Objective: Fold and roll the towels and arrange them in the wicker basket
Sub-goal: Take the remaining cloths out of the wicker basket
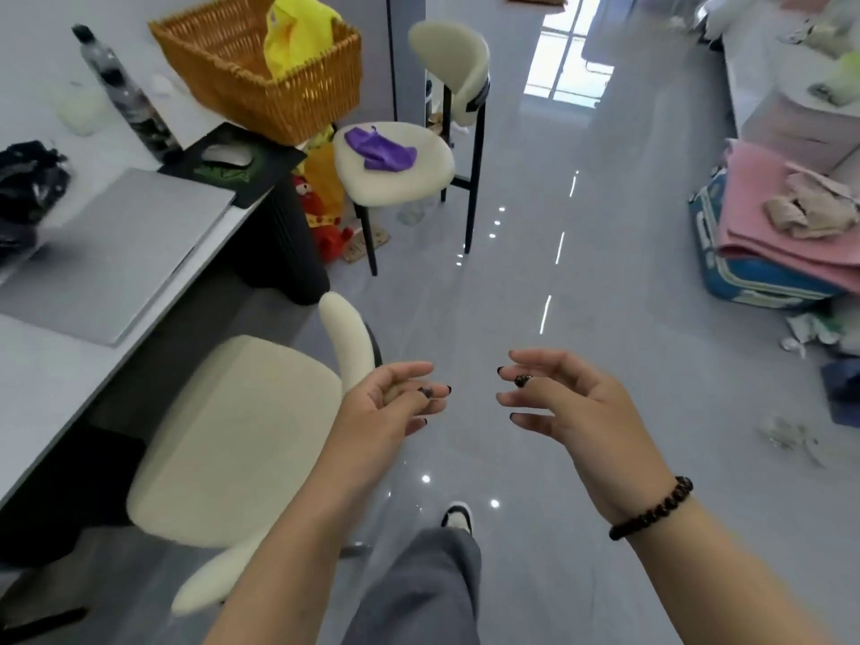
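I see my two bare hands held out in front of me, above the shiny grey floor (535,281). My left hand (381,402) has a loose grip, fingers softly bent, and it holds nothing. My right hand (563,398) looks the same, fingers a little curled and apart, holding nothing. A dark bead bracelet (651,509) sits on my right wrist. Below the hands I see a grey trouser leg (419,588) and one black and white shoe (458,516) on the floor.

Just to the left of my left hand is a cream padded chair (232,435), pushed up near the white bench (42,365). On the bench lies a flat grey closed laptop (107,253). Behind it is a black mouse mat (260,165) with a pale mouse (228,155) on top.

Farther along stands a second cream chair with black legs (395,174). A small crumpled purple cloth (379,149) lies on its seat.

At the far end of the bench sits the golden-brown wicker basket (260,81), tilted. A bright yellow cloth (298,34) sticks up out of it. A dark bottle (121,90) stands to the left of the basket.

Far off on the right is a pile of cloth. A wide pink towel (763,216) lies spread over a blue and white bag (744,277). A crumpled beige cloth (809,207) rests on top of the pink towel. This pile is well apart from the basket, on the other side of the floor.
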A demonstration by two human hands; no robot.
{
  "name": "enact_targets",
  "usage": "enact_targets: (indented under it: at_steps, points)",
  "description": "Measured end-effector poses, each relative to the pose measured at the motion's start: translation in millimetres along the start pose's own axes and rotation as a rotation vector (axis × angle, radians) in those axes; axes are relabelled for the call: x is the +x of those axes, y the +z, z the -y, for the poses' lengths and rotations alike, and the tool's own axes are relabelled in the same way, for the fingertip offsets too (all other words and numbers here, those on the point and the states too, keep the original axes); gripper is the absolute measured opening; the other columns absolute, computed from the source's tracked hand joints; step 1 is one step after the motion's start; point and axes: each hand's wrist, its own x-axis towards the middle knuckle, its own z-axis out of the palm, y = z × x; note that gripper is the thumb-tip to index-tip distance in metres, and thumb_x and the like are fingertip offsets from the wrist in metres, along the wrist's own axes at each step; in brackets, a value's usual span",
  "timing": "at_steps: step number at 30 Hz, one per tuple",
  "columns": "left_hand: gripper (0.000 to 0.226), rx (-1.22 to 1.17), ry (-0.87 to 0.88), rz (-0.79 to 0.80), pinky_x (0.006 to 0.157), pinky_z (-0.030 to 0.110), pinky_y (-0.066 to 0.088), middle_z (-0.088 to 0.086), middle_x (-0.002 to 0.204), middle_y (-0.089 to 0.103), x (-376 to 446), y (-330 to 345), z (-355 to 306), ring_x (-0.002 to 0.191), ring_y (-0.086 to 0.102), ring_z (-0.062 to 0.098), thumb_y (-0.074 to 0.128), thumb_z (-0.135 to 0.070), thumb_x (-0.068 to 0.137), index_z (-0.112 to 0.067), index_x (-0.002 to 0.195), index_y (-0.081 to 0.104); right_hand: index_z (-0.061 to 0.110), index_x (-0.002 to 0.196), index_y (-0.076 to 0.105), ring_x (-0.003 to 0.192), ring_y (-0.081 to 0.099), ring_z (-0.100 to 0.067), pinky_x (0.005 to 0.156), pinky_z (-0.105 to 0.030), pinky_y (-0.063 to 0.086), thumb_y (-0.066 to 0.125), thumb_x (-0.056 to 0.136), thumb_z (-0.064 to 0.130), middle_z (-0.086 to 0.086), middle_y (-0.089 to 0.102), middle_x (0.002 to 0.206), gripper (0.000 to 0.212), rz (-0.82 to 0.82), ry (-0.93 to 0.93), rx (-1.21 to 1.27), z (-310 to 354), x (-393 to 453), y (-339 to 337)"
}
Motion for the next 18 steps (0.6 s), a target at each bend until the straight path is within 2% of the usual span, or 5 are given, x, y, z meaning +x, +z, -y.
enact_targets:
  at_steps: [12,18]
  points:
    - [0.023,-0.032,-0.140,0.010,0.090,0.030,0.052,-0.003,0.093,0.076,209,67,-102,0.091,0.071,0.011,0.051,-0.005,0.094,-0.018,0.107,0.065,0.014,0.102,0.069,0.087,0.071,-0.021,0.080,-0.035,0.056,0.057,0.090,0.001,-0.001,0.073,0.096,0.022,0.028,0.104,-0.018,91,232,-21]
    - [0.026,-0.083,-0.152,-0.093,0.085,0.028,0.053,-0.001,0.093,0.076,329,75,-153,0.089,0.071,0.011,0.048,-0.002,0.093,-0.016,0.108,0.064,0.012,0.104,0.068,0.086,0.070,-0.023,0.082,-0.038,0.056,0.055,0.091,0.001,-0.004,0.073,0.097,0.021,0.106,0.120,-0.051,139,359,-26]
